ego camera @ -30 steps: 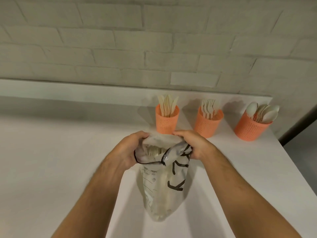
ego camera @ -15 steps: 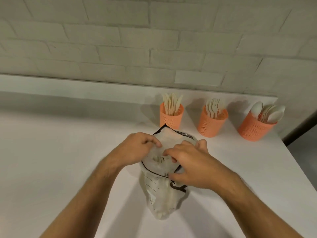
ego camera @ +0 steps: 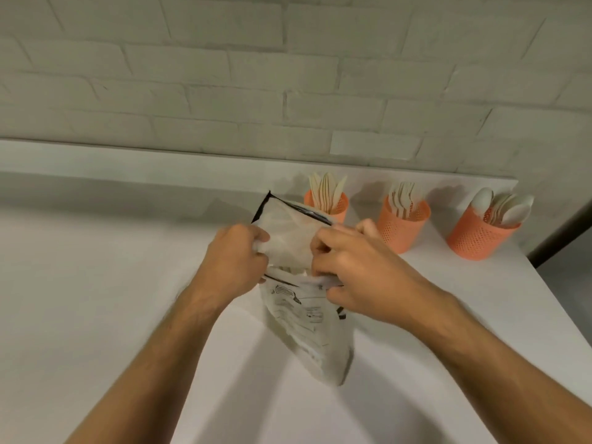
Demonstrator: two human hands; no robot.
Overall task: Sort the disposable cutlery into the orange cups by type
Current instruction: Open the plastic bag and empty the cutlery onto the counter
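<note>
Head camera, looking down on a white table (ego camera: 96, 315) set against a pale brick wall (ego camera: 224, 75). A translucent plastic bag (ego camera: 304, 322) printed with black lettering stands upright on the table between the two hands, its bottom resting on the surface and its black-edged top flap (ego camera: 285, 225) lifted toward the wall. The left hand (ego camera: 235, 261) grips the bag's left upper edge, fingers curled into the plastic. The right hand (ego camera: 355, 267) pinches the bag's mouth on the right side, its fingers (ego camera: 317, 248) bent over the flap and its thumb pressing the printed front panel just below. Inside the bag's mouth, between the two hands, a few pale pieces of cutlery show faintly; their type cannot be told.

Three orange perforated cups stand in a row at the far right of the table, beyond the bag. The nearest cup (ego camera: 333, 208), partly hidden behind the flap, holds pale wooden knives (ego camera: 326, 190) standing upright. The middle cup (ego camera: 402, 225) holds wooden forks (ego camera: 403, 197), tines up. The right cup (ego camera: 477, 238), well apart from the hands near the table's corner, holds white spoons (ego camera: 509, 209) leaning to the right. Neither hand touches any cup.
</note>
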